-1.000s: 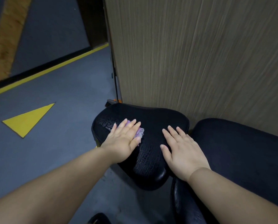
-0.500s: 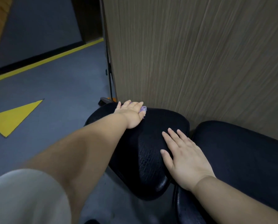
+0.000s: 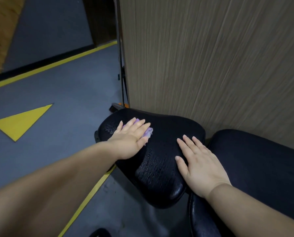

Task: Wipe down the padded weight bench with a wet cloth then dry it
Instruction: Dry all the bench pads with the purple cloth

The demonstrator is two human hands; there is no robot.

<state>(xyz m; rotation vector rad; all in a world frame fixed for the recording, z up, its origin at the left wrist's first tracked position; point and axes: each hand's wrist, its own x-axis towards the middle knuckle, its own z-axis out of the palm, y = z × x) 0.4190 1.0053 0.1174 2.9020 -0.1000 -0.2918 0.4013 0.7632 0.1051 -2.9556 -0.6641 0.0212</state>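
**Desk:** What sits at the left of the frame?

**Photographer:** A grey gym floor with a yellow triangle marking [image 3: 23, 121] painted on it. Next comes the person's left hand [image 3: 130, 139], fingers straight and flat, pressing a purple cloth [image 3: 148, 132] onto the far left part of the black seat pad [image 3: 160, 159]. No finger curls round the cloth. It is pinned under the palm and fingers, and only its edges show beyond them.

**Desk:** How far along is the wet pass?

**Photographer:** Partway, by my reading. The seat pad carries a wet sheen and beading beside the left hand and down its near nose, so that section appears to have been covered.

**Desk:** And the right side?

**Photographer:** The right hand [image 3: 201, 165] lies flat on the seat pad's right edge, fingers extended and holding nothing. It seems to be bracing the pad. Just beside it, the longer bench pad [image 3: 262, 168] runs off to the right along a wood-grain panel [image 3: 211, 65]. That pad looks matte, with no sheen I can make out, so I judge it not yet wiped.

**Desk:** What is left to do?

**Photographer:** Probably the rest of the seat pad, the whole long pad, and then the drying, which shows no sign of having begun. No dry cloth is in view.
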